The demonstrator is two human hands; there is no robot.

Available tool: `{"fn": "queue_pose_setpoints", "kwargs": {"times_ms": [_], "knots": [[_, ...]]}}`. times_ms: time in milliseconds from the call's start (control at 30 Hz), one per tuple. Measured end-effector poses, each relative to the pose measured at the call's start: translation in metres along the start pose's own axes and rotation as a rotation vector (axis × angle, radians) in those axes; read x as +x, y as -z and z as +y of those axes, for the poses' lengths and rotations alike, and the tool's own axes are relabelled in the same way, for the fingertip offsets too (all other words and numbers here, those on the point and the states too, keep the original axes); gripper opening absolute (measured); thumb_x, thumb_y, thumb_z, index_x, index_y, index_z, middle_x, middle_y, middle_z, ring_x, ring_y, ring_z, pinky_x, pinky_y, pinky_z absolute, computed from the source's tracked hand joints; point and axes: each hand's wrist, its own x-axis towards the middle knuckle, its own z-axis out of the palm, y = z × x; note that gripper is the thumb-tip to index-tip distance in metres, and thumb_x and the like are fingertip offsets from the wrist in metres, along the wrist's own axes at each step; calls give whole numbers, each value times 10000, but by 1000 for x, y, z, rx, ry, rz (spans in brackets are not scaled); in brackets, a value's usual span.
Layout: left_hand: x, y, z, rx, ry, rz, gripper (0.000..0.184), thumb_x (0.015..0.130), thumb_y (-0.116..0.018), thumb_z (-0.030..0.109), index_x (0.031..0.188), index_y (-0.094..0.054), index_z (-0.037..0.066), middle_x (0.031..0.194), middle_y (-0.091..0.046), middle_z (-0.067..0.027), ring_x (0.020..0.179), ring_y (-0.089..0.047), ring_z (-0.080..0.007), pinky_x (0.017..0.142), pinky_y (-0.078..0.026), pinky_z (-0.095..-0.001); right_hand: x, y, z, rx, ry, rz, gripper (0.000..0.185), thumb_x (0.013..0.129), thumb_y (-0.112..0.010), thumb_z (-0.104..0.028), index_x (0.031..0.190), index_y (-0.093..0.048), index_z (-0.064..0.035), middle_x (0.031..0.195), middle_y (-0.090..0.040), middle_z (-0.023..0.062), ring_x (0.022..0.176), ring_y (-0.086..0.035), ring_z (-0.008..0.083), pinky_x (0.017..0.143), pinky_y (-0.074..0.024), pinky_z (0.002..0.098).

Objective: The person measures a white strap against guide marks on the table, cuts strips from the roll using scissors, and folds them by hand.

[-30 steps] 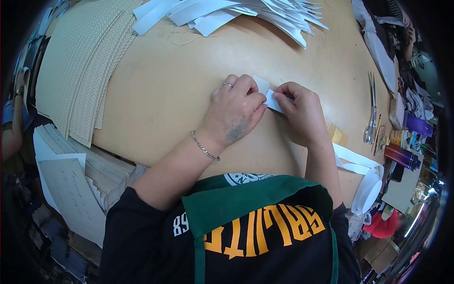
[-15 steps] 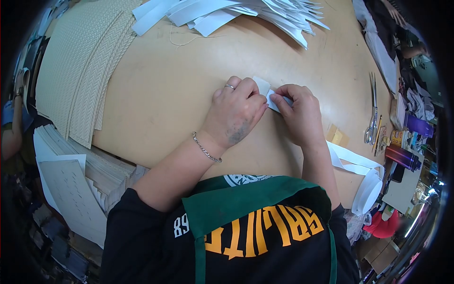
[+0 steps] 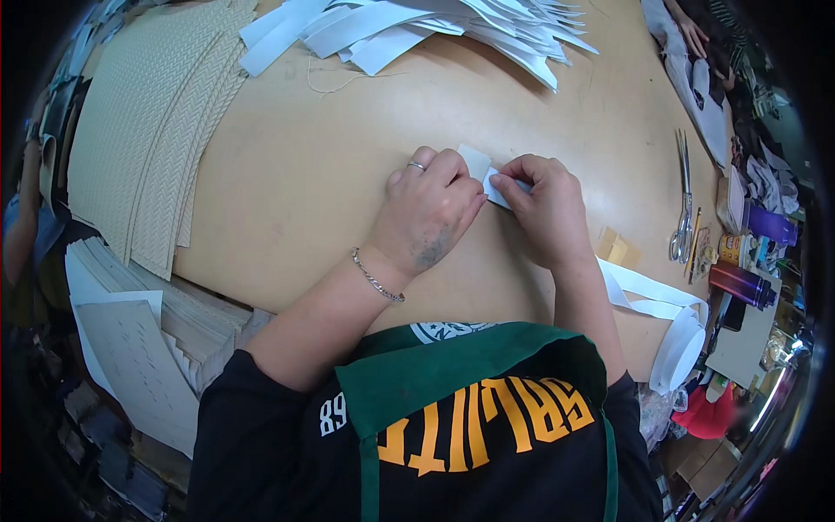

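Above the tan table [image 3: 287, 174], near its middle, a small white piece [image 3: 494, 193] shows between my two hands, with a paler cream piece [image 3: 474, 162] beside it. My left hand [image 3: 432, 202], with a ring and a chain bracelet, is closed in a pinch at the left edge of these pieces. The thumb and index finger of my right hand [image 3: 544, 204] pinch the white piece from the right. My fingertips cover parts of both pieces.
White strips [image 3: 417, 30] are heaped at the far edge. Woven-textured sheets [image 3: 148, 130] lie left, above stacked boards [image 3: 139, 365]. Scissors [image 3: 683, 209], a pencil [image 3: 694, 245] and a white roll [image 3: 678, 348] are right. Other people's arms [image 3: 26, 204] show at the sides.
My right thumb and fingers have shifted slightly left over the white piece, closer to my left hand. At the upper right, another person's hand has moved.
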Motion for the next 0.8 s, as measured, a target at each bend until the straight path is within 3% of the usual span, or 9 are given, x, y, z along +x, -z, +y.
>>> {"fn": "queue_pose_setpoints", "kwargs": {"times_ms": [167, 267, 367, 567, 667, 800], "knots": [[2, 3, 2, -52, -6, 27, 112, 682, -719, 97, 742, -629, 71, 767, -509, -25, 741, -507, -214, 614, -418, -337, 1, 0, 1, -4, -7, -10, 123, 746, -665, -135, 751, -640, -15, 720, -627, 130, 723, -558, 289, 688, -462, 391], [5, 7, 0, -163, 26, 4, 106, 687, -709, 80, 751, -628, 55, 768, -509, -43, 758, -521, -227, 638, -435, -337, 1, 1, 0, -11, 9, -9, 119, 743, -662, -129, 747, -640, -12, 720, -628, 135, 732, -561, 294, 698, -463, 394], [2, 5, -8, -430, 111, 60, 89, 695, -688, 51, 765, -633, 44, 813, -536, -67, 784, -539, -246, 684, -454, -335, 1, 0, 1, -13, 21, 5, 112, 737, -656, -121, 741, -640, -9, 730, -633, 140, 741, -567, 306, 704, -467, 400], [3, 5, 3, -59, -390, -108, 105, 722, -616, 25, 826, -625, 9, 927, -571, -92, 810, -563, -240, 740, -462, -329, 3, -1, 7, -16, 55, -8, 128, 726, -640, -142, 733, -641, -14, 761, -641, 158, 758, -586, 336, 718, -478, 422], [5, 3, 1, 22, -502, -160, 158, 727, -577, 38, 875, -604, -8, 926, -566, -99, 820, -570, -226, 739, -460, -326, 5, 1, 6, -43, 69, -38, 155, 729, -626, -171, 733, -633, -16, 763, -642, 167, 783, -594, 343, 736, -480, 425], [16, 15, 20, 159, -454, -372, 289, 710, -542, 38, 994, -556, -11, 915, -547, -112, 788, -575, -237, 706, -466, -333, 13, -3, 16, -91, 45, -105, 211, 751, -661, -226, 819, -620, -30, 779, -639, 159, 790, -607, 309, 705, -472, 393]]}}
